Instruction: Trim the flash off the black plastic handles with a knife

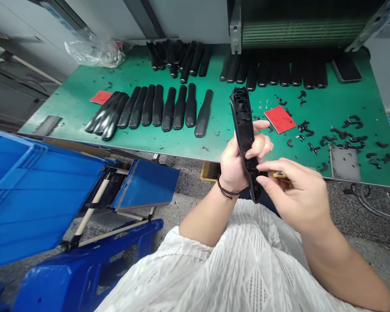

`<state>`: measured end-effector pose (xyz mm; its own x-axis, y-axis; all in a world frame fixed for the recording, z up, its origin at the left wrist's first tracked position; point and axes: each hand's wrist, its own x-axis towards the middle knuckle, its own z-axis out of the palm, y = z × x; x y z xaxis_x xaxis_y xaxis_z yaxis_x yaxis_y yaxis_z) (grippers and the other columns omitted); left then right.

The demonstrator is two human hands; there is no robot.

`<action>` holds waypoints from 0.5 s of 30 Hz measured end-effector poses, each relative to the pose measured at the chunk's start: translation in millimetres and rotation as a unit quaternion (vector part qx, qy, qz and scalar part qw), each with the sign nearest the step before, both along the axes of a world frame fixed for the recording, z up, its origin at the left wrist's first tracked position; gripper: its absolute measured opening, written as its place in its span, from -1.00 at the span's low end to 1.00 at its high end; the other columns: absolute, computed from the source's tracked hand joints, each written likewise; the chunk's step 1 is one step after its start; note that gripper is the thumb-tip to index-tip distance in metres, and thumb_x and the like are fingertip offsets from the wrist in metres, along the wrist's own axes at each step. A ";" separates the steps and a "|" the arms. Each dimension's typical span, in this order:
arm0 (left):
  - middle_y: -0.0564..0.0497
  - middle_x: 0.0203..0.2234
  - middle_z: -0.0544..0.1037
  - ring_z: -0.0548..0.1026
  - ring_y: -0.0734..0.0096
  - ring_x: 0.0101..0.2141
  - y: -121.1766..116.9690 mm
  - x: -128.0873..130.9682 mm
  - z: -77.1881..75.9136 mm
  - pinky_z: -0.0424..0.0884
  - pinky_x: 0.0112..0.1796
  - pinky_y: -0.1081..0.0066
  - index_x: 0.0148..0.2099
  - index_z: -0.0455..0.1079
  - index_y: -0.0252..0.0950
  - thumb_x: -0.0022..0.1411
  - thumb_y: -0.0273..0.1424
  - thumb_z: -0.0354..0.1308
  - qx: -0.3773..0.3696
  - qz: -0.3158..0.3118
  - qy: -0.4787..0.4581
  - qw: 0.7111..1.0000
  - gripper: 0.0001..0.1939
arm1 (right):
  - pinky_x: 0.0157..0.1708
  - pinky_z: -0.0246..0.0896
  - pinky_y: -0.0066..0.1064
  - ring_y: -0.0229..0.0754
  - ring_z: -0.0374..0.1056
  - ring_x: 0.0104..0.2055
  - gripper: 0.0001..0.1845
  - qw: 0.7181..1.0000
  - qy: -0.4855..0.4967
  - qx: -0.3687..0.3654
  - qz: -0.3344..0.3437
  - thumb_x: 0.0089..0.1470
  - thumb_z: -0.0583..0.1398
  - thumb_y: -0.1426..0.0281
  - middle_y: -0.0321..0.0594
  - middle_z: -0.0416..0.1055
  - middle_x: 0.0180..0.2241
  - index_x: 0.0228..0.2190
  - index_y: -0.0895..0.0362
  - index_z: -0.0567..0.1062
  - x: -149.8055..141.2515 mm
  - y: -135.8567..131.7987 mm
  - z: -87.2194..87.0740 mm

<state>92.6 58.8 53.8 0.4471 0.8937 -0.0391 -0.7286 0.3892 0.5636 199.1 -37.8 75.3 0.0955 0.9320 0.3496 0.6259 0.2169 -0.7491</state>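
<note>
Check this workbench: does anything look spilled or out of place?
Small black pieces lie scattered across the right of the green table, some on a gray pad, looking messy beside the long black parts laid in rows. No damage is evident.

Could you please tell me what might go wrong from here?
The black casing is held up in the left hand, near the front edge of the green table, so it could fall to the floor if it slips. The yellow item tucked in the right hand might scratch it. Loose black bits on the table could get knocked off.
</note>
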 end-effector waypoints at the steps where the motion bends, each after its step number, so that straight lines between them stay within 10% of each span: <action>1: 0.14 -0.66 0.01 0.15 0.43 -0.55 -1.9 0.6 0.0 0.35 -0.32 0.40 -0.06 0.55 -0.27 0.57 -0.18 -0.24 0.010 0.002 0.003 1.000 -0.47 | -0.47 0.17 -0.47 -0.38 0.24 -0.50 -0.91 0.999 0.030 -0.010 0.008 0.19 0.32 0.41 -0.40 0.41 -0.45 -0.22 0.04 0.59 -5.9 1.9 1.4; 10: 0.11 -0.69 0.03 0.16 0.40 -0.56 -16.8 4.9 2.5 0.37 -0.30 0.35 -0.06 0.56 -0.17 0.52 -0.01 -0.21 0.014 0.134 0.102 0.986 -0.44 | -0.48 0.20 -0.48 -0.34 0.27 -0.48 -0.81 0.937 0.335 -0.100 -0.011 0.17 0.35 0.29 -0.36 0.41 -0.50 -0.41 0.11 0.52 -16.5 1.7 -24.5; 15: 0.13 -0.69 -0.03 0.15 0.39 -0.56 -15.0 4.9 5.6 0.40 -0.22 0.32 -0.02 0.56 -0.12 0.54 -0.05 -0.22 0.007 0.171 0.095 0.981 -0.47 | -0.53 0.18 -0.46 -0.34 0.21 -0.52 -0.81 0.938 0.333 -0.055 -0.084 0.22 0.33 0.28 -0.38 0.32 -0.53 -0.38 0.08 0.50 -7.3 -4.7 -32.1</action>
